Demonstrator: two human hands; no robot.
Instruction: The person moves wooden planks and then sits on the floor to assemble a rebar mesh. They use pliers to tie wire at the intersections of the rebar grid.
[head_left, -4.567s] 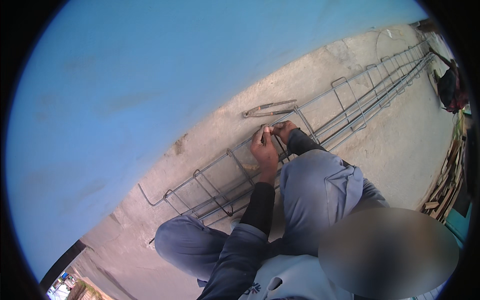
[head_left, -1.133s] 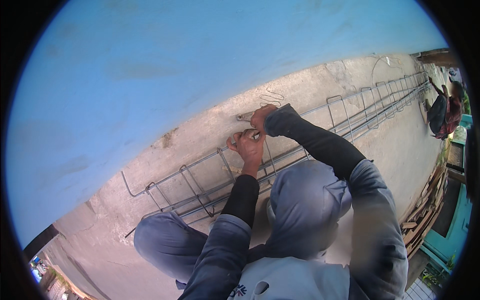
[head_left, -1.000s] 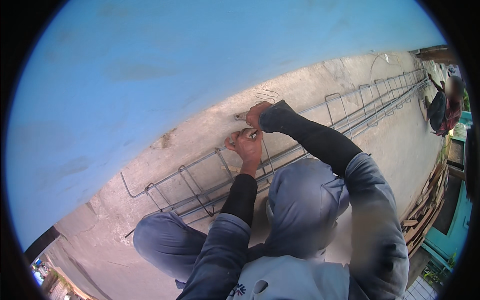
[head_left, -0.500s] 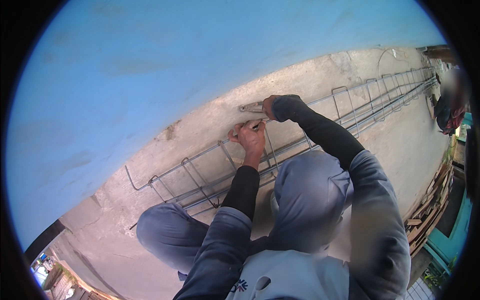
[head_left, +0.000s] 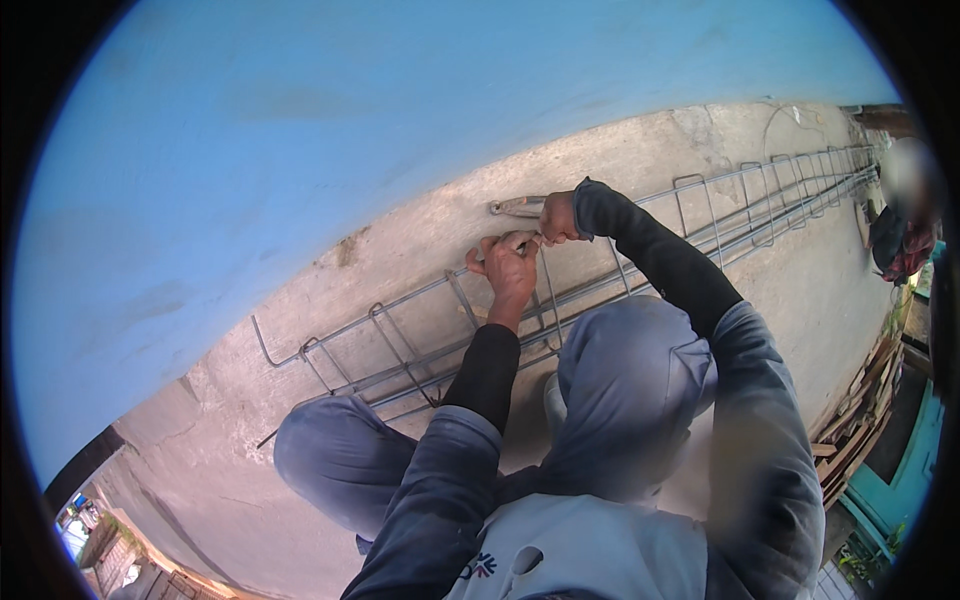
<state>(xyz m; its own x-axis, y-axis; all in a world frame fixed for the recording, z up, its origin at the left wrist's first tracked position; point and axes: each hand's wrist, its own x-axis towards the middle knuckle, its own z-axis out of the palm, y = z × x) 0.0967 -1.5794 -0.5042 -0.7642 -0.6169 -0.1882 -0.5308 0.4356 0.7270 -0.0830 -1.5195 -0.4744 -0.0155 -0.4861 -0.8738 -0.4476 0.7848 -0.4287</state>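
Observation:
A long cage of steel reinforcing bars [head_left: 425, 287] with bent stirrups runs slantwise from the lower left to the far right. My left hand [head_left: 510, 270] is closed at the cage's top bar, its thumb and fingers pinched together; what lies between them is too small to make out. Just above and to the right, my right hand [head_left: 562, 220] is closed around pincers [head_left: 516, 207] whose head points left. The fingertips of both hands come together near a stirrup. My knees, in grey trousers, flank the near side of the cage.
Beyond the cage a blue wall [head_left: 350, 130] rises from the concrete floor [head_left: 800, 290]. Stacked wooden boards [head_left: 862, 410] lie at the right. Near the cage's far end is another person [head_left: 900, 225]. A loose thin wire [head_left: 790, 112] curls by the wall.
My right hand has shifted slightly right and turned, so its fingers now meet those of my left hand. The pincers remain in its grip. The view has shifted slightly.

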